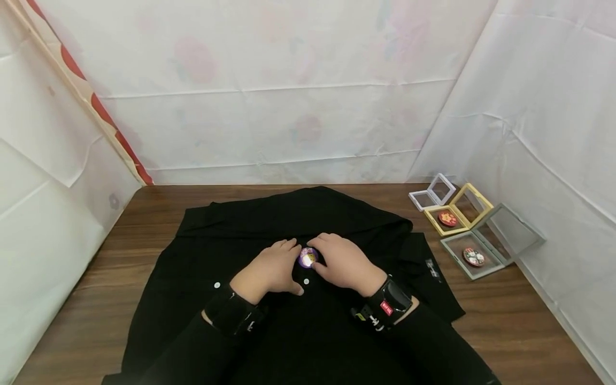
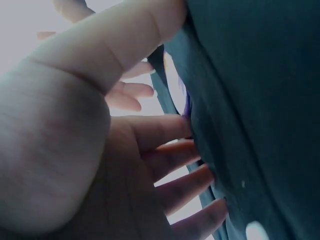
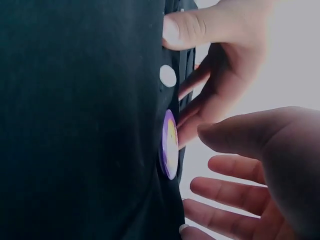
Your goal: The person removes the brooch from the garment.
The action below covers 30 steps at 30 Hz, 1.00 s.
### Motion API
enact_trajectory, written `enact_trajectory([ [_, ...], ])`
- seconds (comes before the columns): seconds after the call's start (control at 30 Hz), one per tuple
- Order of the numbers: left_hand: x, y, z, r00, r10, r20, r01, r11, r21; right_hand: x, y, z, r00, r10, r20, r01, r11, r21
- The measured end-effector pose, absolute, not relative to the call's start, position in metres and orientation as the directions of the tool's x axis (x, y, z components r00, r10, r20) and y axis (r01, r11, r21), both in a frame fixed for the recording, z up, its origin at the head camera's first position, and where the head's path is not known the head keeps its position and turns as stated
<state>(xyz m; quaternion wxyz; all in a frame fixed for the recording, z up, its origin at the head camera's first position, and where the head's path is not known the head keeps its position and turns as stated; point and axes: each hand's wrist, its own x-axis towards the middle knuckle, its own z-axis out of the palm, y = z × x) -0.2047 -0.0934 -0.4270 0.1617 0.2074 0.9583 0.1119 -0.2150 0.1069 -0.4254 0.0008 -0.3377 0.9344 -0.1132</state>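
Observation:
A round purple badge (image 1: 308, 258) lies on a black shirt (image 1: 298, 214) that is spread over the table. My left hand (image 1: 271, 270) rests on the cloth at the badge's left, its index fingertip at the badge's edge and the other fingers loosely extended. On the other side, my right hand (image 1: 346, 264) curves loosely around the badge. In the right wrist view, a gap shows between the right thumb and the badge (image 3: 170, 145), and the fingers touch the cloth. A white button (image 3: 168, 76) sits beside the badge. The badge's underside is hidden.
At the right of the wooden table (image 1: 524, 321) stand three open hinged cases: white (image 1: 424, 200), yellow (image 1: 435, 226) and grey-green (image 1: 457, 256). The yellow one holds a red badge (image 1: 447, 218), the grey-green one a patterned badge (image 1: 474, 256). White cloth walls (image 1: 289, 128) enclose the table.

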Motion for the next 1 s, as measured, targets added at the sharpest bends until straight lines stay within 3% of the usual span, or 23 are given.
enact_trajectory([
  [0.6,-0.206,-0.112,-0.423,-0.840,0.416,-0.349,0.318,0.898,0.304,-0.218,0.110,-0.436,-0.691,-0.721,0.047,-0.720,0.682,-0.127],
  [1.0,-0.206,-0.111,-0.428,-0.827,0.429,-0.363,0.326,0.893,0.310,-0.228,0.110,-0.444,-0.719,-0.694,0.033,-0.672,0.683,-0.286],
])
